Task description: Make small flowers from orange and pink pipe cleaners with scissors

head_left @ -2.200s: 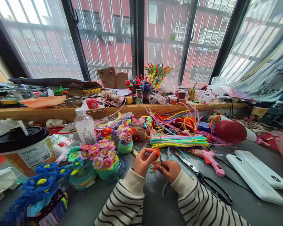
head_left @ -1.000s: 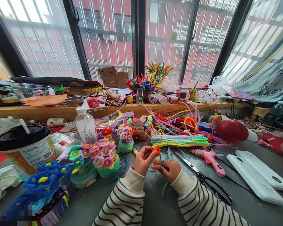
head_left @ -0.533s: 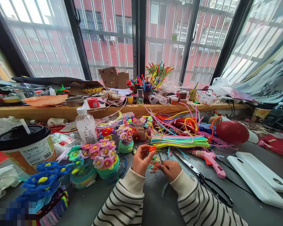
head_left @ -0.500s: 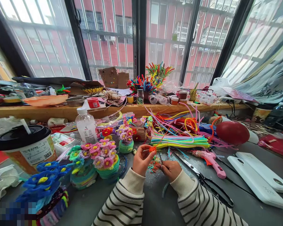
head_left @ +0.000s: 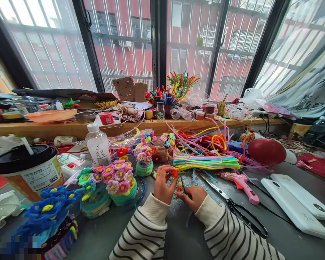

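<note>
My left hand (head_left: 164, 185) pinches a small orange-red pipe-cleaner piece (head_left: 174, 172) between thumb and fingertips; a thin orange stem rises from it. In my right hand (head_left: 195, 197) is a small pair of scissors (head_left: 182, 185), its narrow dark blades pointing up, just right of and below the orange piece. Its handles are mostly hidden by my fingers. Below both hands, coloured fuzz clippings (head_left: 178, 191) lie scattered on the grey table (head_left: 178, 231). Left of my left hand stands a pot of pink pipe-cleaner flowers (head_left: 121, 180).
Large black-handled scissors (head_left: 227, 202), a pink glue gun (head_left: 242, 186) and white power banks (head_left: 295, 209) lie to the right. Bundled pipe cleaners (head_left: 208, 162) sit behind my hands. Blue flowers (head_left: 48, 207), a lidded cup (head_left: 29, 171) and a plastic bottle (head_left: 98, 146) stand left.
My right hand and the small scissors have shifted slightly left and down, a little away from the orange piece. My left hand has turned slightly, still holding the piece.
</note>
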Available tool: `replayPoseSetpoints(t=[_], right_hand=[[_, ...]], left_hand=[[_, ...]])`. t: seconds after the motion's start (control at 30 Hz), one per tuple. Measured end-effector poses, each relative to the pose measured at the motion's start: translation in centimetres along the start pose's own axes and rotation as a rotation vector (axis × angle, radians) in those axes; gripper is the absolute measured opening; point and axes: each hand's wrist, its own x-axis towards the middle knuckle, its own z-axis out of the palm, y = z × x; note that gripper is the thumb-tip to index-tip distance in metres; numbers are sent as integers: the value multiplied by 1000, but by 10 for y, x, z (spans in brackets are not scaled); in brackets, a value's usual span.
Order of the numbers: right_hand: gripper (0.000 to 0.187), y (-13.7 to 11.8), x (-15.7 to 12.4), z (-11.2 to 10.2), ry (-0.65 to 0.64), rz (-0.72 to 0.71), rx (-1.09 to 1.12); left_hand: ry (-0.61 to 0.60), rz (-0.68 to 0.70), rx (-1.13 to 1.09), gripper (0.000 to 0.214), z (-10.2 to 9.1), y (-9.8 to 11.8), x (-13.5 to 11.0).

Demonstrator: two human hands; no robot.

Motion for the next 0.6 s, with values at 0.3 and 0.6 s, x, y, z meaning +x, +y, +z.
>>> replayPoseSetpoints(t=[0.3,0.6], right_hand=[[45,1,0,1,33,-4,14],[42,5,1,7,87,27,-47]], left_hand=[[-56,65,33,16,2,4,-2],[-81,48,19,14,2,5,-2]])
